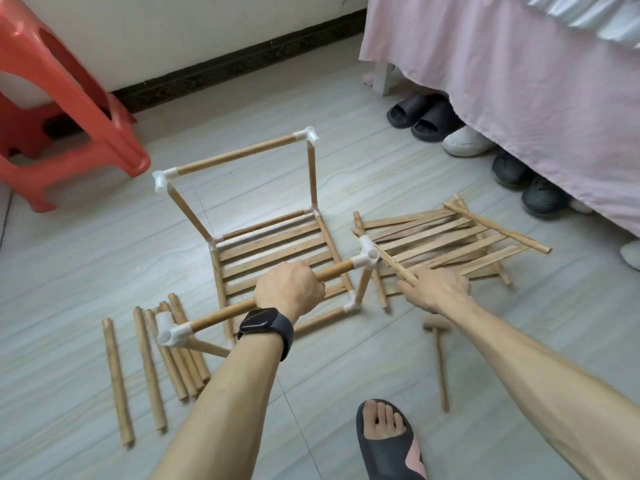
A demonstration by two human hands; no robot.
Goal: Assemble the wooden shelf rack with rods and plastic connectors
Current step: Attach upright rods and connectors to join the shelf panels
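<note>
On the floor nearest, a mallet (439,355) lies beside loose rods (149,368) at the left. The left hand (289,289) is clenched round the near top rod (336,270), seated in a connector (367,258) at each end. The right hand (436,289) seems to grasp a thin rod (394,265) over the slat panels (443,240), though blur hides the hold. The rack (312,174) stands mid-floor with its bottom shelf (277,244), four uprights and far top rod (235,154) in place. I judge it about half done, with side rods and upper shelves left to fit.
</note>
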